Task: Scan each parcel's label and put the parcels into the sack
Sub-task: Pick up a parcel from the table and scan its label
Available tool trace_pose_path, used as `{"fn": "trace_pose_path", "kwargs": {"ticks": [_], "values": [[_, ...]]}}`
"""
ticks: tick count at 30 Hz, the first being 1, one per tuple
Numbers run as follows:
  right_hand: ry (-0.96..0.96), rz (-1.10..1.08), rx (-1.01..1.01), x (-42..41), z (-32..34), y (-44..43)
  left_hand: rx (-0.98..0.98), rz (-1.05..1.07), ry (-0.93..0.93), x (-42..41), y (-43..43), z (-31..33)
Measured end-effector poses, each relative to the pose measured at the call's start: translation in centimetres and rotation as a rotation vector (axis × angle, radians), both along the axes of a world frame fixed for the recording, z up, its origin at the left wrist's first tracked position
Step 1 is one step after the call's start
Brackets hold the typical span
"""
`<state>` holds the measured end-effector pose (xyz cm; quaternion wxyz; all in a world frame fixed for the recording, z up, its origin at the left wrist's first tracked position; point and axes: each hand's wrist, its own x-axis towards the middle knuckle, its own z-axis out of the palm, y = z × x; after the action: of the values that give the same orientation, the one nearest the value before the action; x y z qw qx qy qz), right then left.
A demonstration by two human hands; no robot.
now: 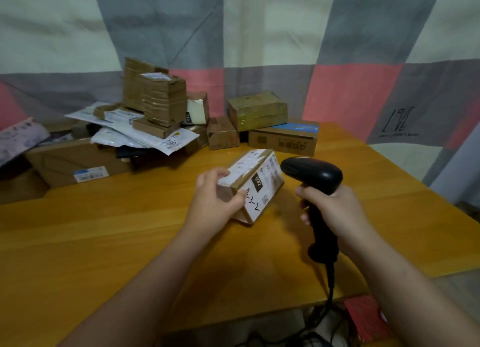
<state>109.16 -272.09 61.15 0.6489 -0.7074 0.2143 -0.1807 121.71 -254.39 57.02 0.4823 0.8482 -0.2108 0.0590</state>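
The left hand point(215, 198) gripped the small cardboard parcel point(255, 183) by its near end, fingers curled round one side and the thumb pressed on the labelled face. The parcel sat tilted low over the wooden counter point(130, 242); whether its bottom corner touched the wood could not be told. Its white label showed a black tag reading 032 and some handwriting, but the fine print was too blurred to read.

Just right of the parcel, the right hand point(335, 209) was wrapped round the handle of a black scanner point(314, 174), whose head faced the label; the fingertips were mostly hidden behind the handle. The scanner's cable point(331, 281) dropped past the counter's near edge, out of sight.

Behind and left of the parcel lay a heap of boxes and mailer bags point(153, 118), partly cut off by the frame edge. Behind the parcel stood more boxes point(283, 136), their print unreadable.
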Motion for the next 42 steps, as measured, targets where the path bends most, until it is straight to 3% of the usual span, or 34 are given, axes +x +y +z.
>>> {"fn": "trace_pose_path", "kwargs": {"ticks": [5, 10, 15, 21, 25, 27, 31, 33, 38, 42], "values": [[-0.055, 0.097, -0.022, -0.8, -0.3, 4.5, -0.223, 0.043, 0.073, -2.6, 8.2, 0.0], [-0.161, 0.156, 0.014, -0.8, -1.6, 9.2, -0.197, 0.020, 0.100, -4.7, 13.2, 0.1], [-0.121, 0.187, 0.295, -0.7, -3.1, 12.5, 0.261, -0.014, -0.013, -5.6, 15.0, 0.3], [-0.087, 0.091, 0.279, -0.7, -3.9, 13.3, 0.887, 0.011, -0.420, -4.5, 11.7, 2.7], [-0.106, 0.023, 0.246, -0.9, -3.9, 12.8, 1.118, -0.044, -0.343, -3.4, 9.5, 3.0], [-0.123, 0.019, 0.141, -1.2, -3.8, 12.1, 1.002, -0.043, -0.314, -3.0, 9.7, 2.9], [-0.186, 0.030, -0.143, -1.6, -3.1, 11.2, 0.200, -0.014, -0.009, -3.0, 11.2, 1.8], [-0.213, 0.063, -0.193, -1.8, -2.8, 11.4, -0.083, -0.044, 0.138, -3.3, 12.0, 1.0], [-0.208, 0.199, -0.246, -2.3, -2.7, 13.4, -0.400, -0.055, 0.300, -3.7, 13.7, -0.6], [-0.198, 0.227, -0.266, -2.5, -2.6, 14.6, -0.423, -0.032, 0.312, -3.6, 14.1, -1.0]]}}
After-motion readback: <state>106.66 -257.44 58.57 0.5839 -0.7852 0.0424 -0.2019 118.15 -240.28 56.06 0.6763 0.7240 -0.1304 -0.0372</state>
